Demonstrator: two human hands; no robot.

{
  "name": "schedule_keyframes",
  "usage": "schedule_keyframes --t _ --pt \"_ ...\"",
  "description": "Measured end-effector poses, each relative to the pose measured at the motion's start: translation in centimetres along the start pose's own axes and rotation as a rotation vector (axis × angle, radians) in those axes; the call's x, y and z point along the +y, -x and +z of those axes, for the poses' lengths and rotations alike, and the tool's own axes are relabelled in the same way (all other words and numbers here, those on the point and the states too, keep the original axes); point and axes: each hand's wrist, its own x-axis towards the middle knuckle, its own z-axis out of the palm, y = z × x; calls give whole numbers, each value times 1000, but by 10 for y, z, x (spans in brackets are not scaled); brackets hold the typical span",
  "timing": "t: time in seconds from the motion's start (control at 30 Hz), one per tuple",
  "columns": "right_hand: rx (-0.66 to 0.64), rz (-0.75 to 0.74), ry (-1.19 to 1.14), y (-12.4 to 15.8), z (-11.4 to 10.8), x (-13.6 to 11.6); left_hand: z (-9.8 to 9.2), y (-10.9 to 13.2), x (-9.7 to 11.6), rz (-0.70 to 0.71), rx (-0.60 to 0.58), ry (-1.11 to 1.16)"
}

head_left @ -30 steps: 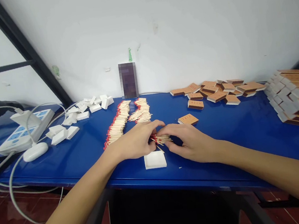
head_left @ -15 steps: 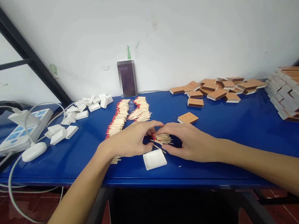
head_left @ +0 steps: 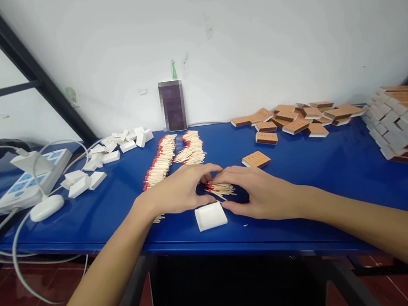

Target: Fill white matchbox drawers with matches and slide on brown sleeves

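Note:
My left hand and my right hand curve toward each other on the blue table, fingertips meeting over a small bunch of red-tipped matches that lies between them. The fingers of both hands are bent around the bunch and touch it. An empty white matchbox tray lies just in front of the bunch, near the table's front edge. A single orange matchbox sleeve rests right behind my right hand.
Long rows of matches stretch behind my left hand. White trays are scattered at back left, beside a power strip and cables. Orange matchboxes are piled at back right, with stacked boxes at far right.
Both hands have stayed around the match bunch; the fingers have spread a little and the bunch shows more. The white tray has turned slightly.

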Motion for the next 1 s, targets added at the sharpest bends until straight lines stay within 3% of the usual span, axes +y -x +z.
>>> schedule_keyframes --t 0.53,1.0 --pt "67 16 67 -3 5 8 8 -5 1 45 69 -116" --pt "-83 -38 -1 2 -9 13 6 -3 0 9 54 -139"
